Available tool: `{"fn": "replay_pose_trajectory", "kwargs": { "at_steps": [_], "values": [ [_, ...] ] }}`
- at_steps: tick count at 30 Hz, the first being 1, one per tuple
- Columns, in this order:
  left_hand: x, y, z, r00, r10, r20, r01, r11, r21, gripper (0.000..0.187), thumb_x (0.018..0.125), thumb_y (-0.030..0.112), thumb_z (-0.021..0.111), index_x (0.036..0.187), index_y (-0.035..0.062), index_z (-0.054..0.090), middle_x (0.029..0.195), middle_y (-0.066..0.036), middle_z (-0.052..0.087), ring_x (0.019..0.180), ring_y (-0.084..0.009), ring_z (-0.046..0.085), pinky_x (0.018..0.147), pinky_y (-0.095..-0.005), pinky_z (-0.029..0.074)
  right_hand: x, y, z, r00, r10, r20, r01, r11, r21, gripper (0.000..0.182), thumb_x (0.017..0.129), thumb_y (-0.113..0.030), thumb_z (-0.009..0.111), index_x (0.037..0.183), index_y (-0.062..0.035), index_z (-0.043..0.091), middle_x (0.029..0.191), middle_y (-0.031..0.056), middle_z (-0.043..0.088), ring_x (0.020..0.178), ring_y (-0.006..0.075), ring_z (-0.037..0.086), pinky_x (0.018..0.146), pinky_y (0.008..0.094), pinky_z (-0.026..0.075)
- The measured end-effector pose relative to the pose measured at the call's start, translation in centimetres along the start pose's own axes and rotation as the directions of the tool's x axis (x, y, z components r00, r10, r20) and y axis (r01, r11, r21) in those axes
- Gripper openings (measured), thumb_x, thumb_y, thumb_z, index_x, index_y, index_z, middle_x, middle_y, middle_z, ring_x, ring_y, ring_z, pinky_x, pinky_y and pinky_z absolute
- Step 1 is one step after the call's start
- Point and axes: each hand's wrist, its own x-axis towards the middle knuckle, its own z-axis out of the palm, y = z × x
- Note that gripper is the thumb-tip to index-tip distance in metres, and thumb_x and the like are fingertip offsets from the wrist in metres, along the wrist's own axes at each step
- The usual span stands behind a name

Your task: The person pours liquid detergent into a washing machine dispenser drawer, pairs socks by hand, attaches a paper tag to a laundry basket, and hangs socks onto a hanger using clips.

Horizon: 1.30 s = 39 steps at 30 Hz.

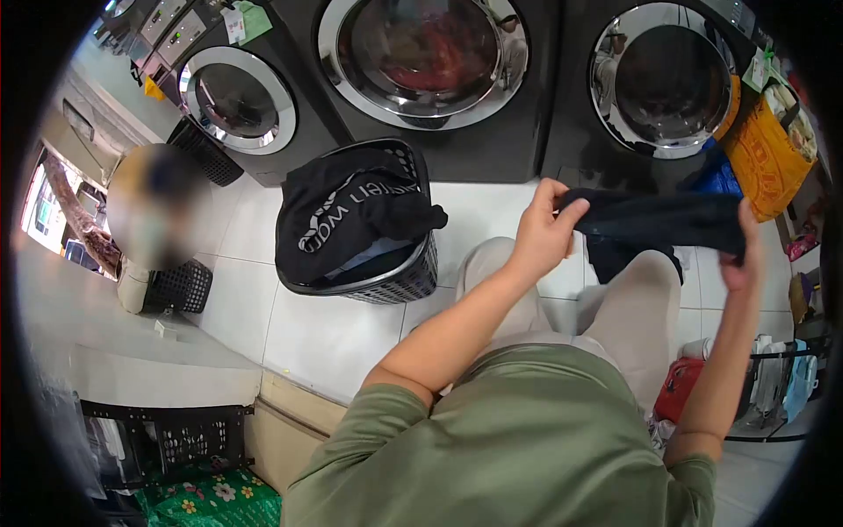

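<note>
A dark garment [654, 215] is stretched level between my two hands, above my knees; its exact kind does not show. My left hand [551, 230] grips its left end with the thumb on top. At its other end my right hand [740, 250] is closed on the cloth, with the fingers partly hidden. More dark cloth [615, 262] hangs or lies beneath, between my legs. To the left of my left hand stands a dark plastic laundry basket [386, 285], heaped with dark clothes, the top one a black garment [342, 198] with white lettering.
Front-loading machines line the wall ahead, the middle one [426, 61] with reddish laundry behind its door. An orange bag [768, 154] stands at right, above a red item [678, 386]. Another person [158, 206] is at far left, near a black basket [180, 285]. White tiles [334, 338] cover the floor.
</note>
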Motion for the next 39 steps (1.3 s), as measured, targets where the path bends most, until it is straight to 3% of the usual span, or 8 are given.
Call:
{"fn": "replay_pose_trajectory", "kwargs": {
  "at_steps": [5, 8, 10, 15, 19, 30, 36, 39],
  "values": [
    [-2.5, 8.9, -8.7, 0.623, 0.779, 0.074, -0.358, 0.199, 0.912, 0.007, 0.083, 0.012, 0.068, 0.086, 0.0049, 0.068, 0.091, -0.011, 0.064, 0.093, -0.028, 0.059, 0.082, -0.0387, 0.047, -1.2, -13.2, 5.6, 0.506, -0.856, -0.103, 0.698, 0.477, -0.534, 0.034, 0.096, -0.032, 0.057, 0.104, 0.0011, 0.061, 0.115, 0.0115, 0.063, 0.09, 0.0211, 0.061, 0.079, 0.0344, 0.05],
    [-5.1, 15.0, -17.1, 0.407, 0.914, -0.004, 0.25, -0.107, 0.962, 0.031, 0.088, 0.039, 0.066, 0.098, 0.0097, 0.072, 0.123, -0.021, 0.057, 0.116, -0.039, 0.05, 0.096, -0.0502, 0.039, -5.0, -16.9, 9.5, -0.184, -0.943, 0.278, 0.407, -0.331, -0.851, 0.047, 0.097, -0.043, 0.056, 0.091, 0.0034, 0.06, 0.129, 0.0156, 0.058, 0.094, 0.023, 0.055, 0.083, 0.0355, 0.045],
    [-4.9, 15.0, -22.1, 0.416, 0.901, -0.124, 0.587, -0.162, 0.793, 0.052, 0.089, 0.059, 0.054, 0.123, 0.0217, 0.064, 0.145, -0.022, 0.039, 0.134, -0.0508, 0.029, 0.103, -0.0721, 0.02, -0.7, -15.5, 8.5, -0.259, -0.84, 0.477, 0.382, -0.543, -0.748, 0.018, 0.094, -0.014, 0.063, 0.086, 0.0023, 0.062, 0.121, 0.0292, 0.054, 0.12, 0.0325, 0.051, 0.088, 0.0394, 0.047],
    [-2.7, 2.9, -28.3, 0.727, 0.301, -0.618, 0.686, -0.272, 0.675, 0.072, 0.085, 0.071, 0.046, 0.146, 0.0342, 0.038, 0.158, -0.018, 0.018, 0.142, -0.0517, 0.012, 0.103, -0.0775, 0.007, 1.3, 13.7, 7.4, 0.821, 0.067, 0.567, 0.567, 0.024, -0.824, 0.029, 0.079, -0.014, 0.071, 0.101, -0.0018, 0.056, 0.138, 0.0256, 0.045, 0.133, 0.0359, 0.04, 0.106, 0.0437, 0.034],
    [-2.5, 2.5, -29.2, 0.77, 0.499, -0.397, 0.602, -0.362, 0.712, 0.059, 0.084, 0.061, 0.053, 0.135, 0.0303, 0.052, 0.148, -0.01, 0.042, 0.138, -0.0446, 0.031, 0.102, -0.0725, 0.024, -2.8, 20.2, 11.1, 0.643, 0.307, 0.702, 0.42, 0.625, -0.658, 0.041, 0.077, 0.007, 0.06, 0.117, 0.0006, 0.052, 0.133, 0.023, 0.05, 0.121, 0.0373, 0.052, 0.101, 0.0371, 0.042],
    [1.2, 2.7, -10.4, 0.556, 0.807, -0.202, -0.005, 0.246, 0.969, 0.024, 0.091, 0.011, 0.061, 0.113, -0.0001, 0.061, 0.121, -0.016, 0.056, 0.107, -0.0294, 0.055, 0.098, -0.0398, 0.042, 8.3, 26.6, -3.4, 0.938, 0.258, 0.229, 0.034, 0.591, -0.806, 0.031, 0.085, -0.026, 0.071, 0.077, 0.0017, 0.06, 0.061, 0.0091, 0.054, 0.057, 0.0159, 0.051, 0.055, 0.0345, 0.043],
    [9.0, -7.3, 5.4, 0.952, -0.107, 0.288, -0.256, 0.245, 0.935, 0.077, 0.067, 0.004, 0.08, 0.136, 0.0076, 0.047, 0.117, -0.017, 0.059, 0.101, -0.0372, 0.059, 0.086, -0.0422, 0.05, 4.2, 22.9, 1.0, 0.704, 0.236, 0.67, -0.117, 0.969, -0.219, 0.025, 0.093, -0.023, 0.063, 0.084, 0.0006, 0.067, 0.076, 0.0063, 0.062, 0.074, 0.0143, 0.059, 0.068, 0.0294, 0.047],
    [9.3, -8.4, 5.2, 0.983, 0.062, 0.175, -0.184, 0.192, 0.964, 0.057, 0.071, 0.011, 0.083, 0.12, 0.0081, 0.053, 0.103, -0.011, 0.062, 0.095, -0.0291, 0.062, 0.078, -0.0373, 0.051, 6.6, 28.7, -4.6, 0.853, 0.358, 0.381, -0.37, 0.928, -0.046, 0.028, 0.097, -0.027, 0.057, 0.097, -0.0009, 0.068, 0.085, 0.0072, 0.065, 0.077, 0.0153, 0.062, 0.071, 0.0284, 0.05]
  ]
}}
